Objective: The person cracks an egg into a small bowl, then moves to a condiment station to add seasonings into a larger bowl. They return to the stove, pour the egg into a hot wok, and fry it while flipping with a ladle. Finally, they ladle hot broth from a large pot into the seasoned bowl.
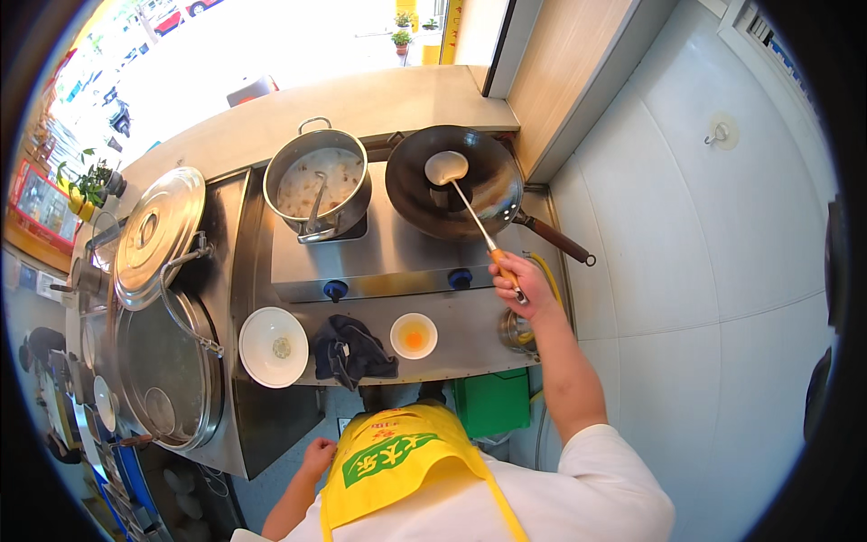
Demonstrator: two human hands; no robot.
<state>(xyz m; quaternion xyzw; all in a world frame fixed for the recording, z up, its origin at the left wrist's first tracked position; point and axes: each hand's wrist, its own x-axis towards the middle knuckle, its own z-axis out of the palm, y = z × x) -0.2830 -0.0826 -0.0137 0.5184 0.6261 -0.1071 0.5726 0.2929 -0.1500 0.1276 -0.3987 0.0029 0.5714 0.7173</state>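
My right hand (521,281) grips the wooden handle of a metal wok ladle (447,167). The ladle's bowl is over the inside of a dark wok (491,152), which sits on the right burner with its wooden handle angled to the lower right. My left hand (318,456) hangs beside the yellow apron (379,501), fingers curled, with no object visible in it. On the steel ledge before me stands a small white bowl (398,325) containing an orange yolk in liquid. Left of it are a crumpled dark cloth (349,349) and a larger white bowl (261,339).
A steel pot (352,210) of cloudy broth, with a ladle in it, occupies the left burner. Further left are a large lid (159,230), a hose-like tap (179,264) and a wide round vat (213,406). A green bin (491,403) stands under the ledge; a white wall (677,223) bounds the right.
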